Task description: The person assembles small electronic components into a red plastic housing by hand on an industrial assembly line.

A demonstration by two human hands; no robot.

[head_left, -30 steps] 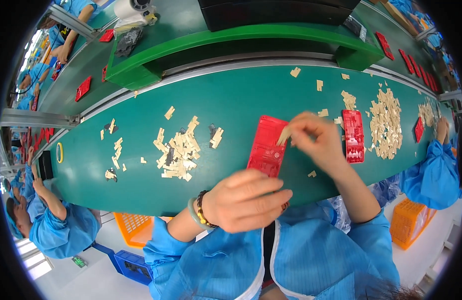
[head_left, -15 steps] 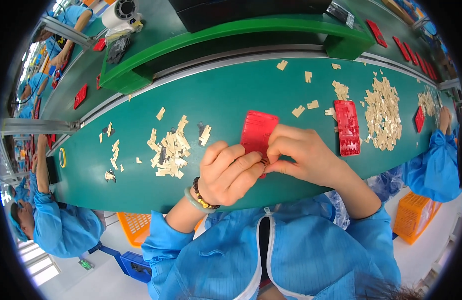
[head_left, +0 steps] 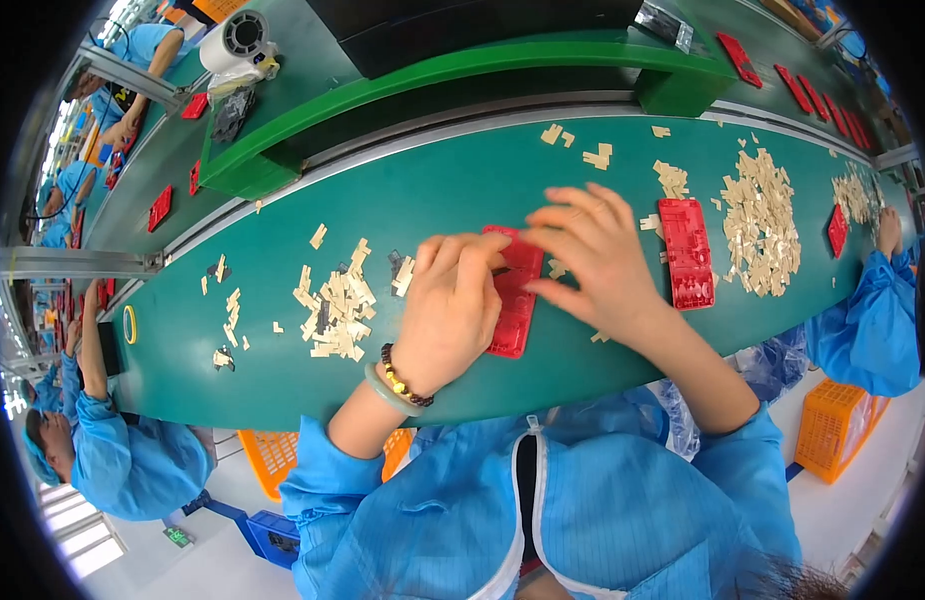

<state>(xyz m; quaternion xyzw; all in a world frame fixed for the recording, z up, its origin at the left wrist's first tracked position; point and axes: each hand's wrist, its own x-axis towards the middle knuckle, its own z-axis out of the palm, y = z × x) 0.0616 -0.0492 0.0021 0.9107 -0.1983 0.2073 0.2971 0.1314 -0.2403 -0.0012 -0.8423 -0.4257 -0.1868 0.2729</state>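
A red plastic panel [head_left: 513, 318] with moulded ribs and recesses lies in front of me on the green work surface. My left hand [head_left: 451, 295] grips it along its left side, bent fingers reaching over its upper part and covering some of it. My right hand [head_left: 595, 262] hovers at the panel's upper right, fingers spread, nothing visible in them. A second red panel [head_left: 689, 255] rests to the right of that hand. Small pale L-shaped pieces [head_left: 341, 312] are heaped left of my left hand, with a few dark ones among them.
A larger pile of pale pieces [head_left: 761, 225] spreads at the right, near a co-worker's hand [head_left: 889, 232]. Beyond the work surface stands a green raised shelf [head_left: 463, 68] carrying a black box [head_left: 483, 30]. A yellow tape ring [head_left: 131, 324] is at the far left.
My right hand has opened from a pinch at the panel and lifted up and away. The panel has turned and now lies lower, its ribbed side showing. My left hand has moved further over it.
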